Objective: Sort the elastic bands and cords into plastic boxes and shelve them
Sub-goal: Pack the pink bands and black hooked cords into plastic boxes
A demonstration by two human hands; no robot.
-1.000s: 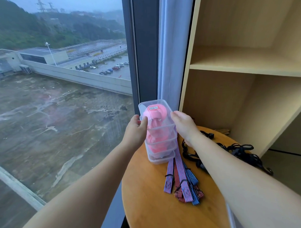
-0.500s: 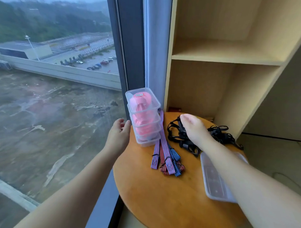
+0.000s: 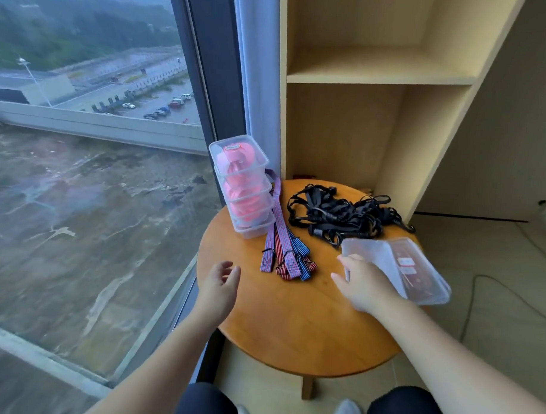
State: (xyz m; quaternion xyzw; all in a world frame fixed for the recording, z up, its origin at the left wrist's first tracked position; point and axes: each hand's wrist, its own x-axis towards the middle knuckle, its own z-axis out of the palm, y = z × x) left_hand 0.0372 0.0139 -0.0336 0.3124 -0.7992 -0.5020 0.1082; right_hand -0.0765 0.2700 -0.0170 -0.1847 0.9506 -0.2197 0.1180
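Nearest you, your left hand (image 3: 219, 282) hovers over the table (image 3: 292, 328) edge, fingers loose and apart, holding nothing. Your right hand (image 3: 366, 286) lies on the near corner of a clear box (image 3: 418, 274) at the table's right rim. Its fingers are spread against the plastic, and I cannot tell whether they have closed into a grip.

Just beyond your hands, between them, lie the striped bands (image 3: 284, 253), fanned flat with their far ends running beside the stack (image 3: 243, 190). Behind the box sits the tangle of black cords (image 3: 336, 212). At the far left of the table the stack of clear boxes holds pink bands (these look sorted already). The shelf (image 3: 378, 79) stands behind the table, with no box on the boards you can see.

The step in hand looks like fetching an empty box for the next batch. The next move probably calls for drawing that box inward off the rim, where part of it seems to overhang, then gathering the striped bands or the cords into it.

As for writing, the box under your right hand carries small red-and-white labels, and the top of the stack has a red tag. Both are too small to read.
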